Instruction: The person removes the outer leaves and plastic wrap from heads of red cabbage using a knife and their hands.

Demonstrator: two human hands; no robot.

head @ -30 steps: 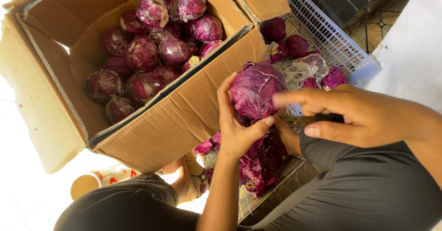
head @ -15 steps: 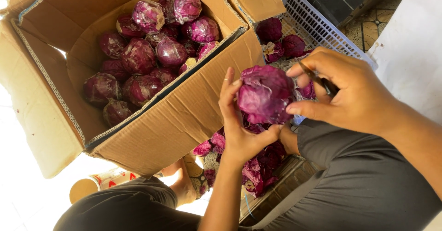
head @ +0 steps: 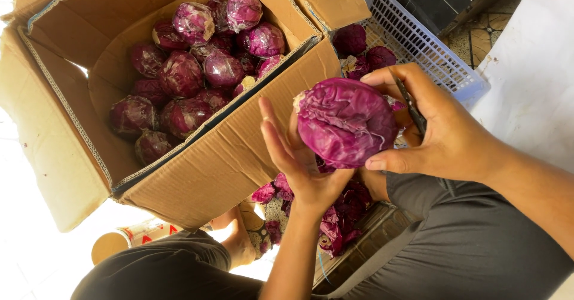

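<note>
1. Head view, the hands: the left hand (head: 299,159) cradled a round purple-red cabbage head (head: 347,121) from below and behind, palm up and fingers spread open against it. The right hand (head: 439,132) closed on it from the far side, thumb pressed under its lower edge.

2. Head view, the tool: a thin dark blade (head: 409,103) lay tucked along the right hand's fingers, pinched there while the same hand steadied the cabbage. How much of it was handle, I could not tell.

3. Head view, the position: the cabbage was held in the air above the person's lap, just beside the corner of a large open brown cardboard box (head: 209,156) filled with plastic-wrapped purple cabbages (head: 197,67).

4. Head view, the surroundings: a white slatted plastic basket (head: 430,55) behind the hands held several more cabbages, and torn purple leaves (head: 335,222) lay heaped below the hands, between the knees.

5. Judgement on trimming well: the left palm should bear the weight, so the right hand is free to work the blade; cuts should run away from the supporting fingers, and only the loose outer leaves should come off.
</note>
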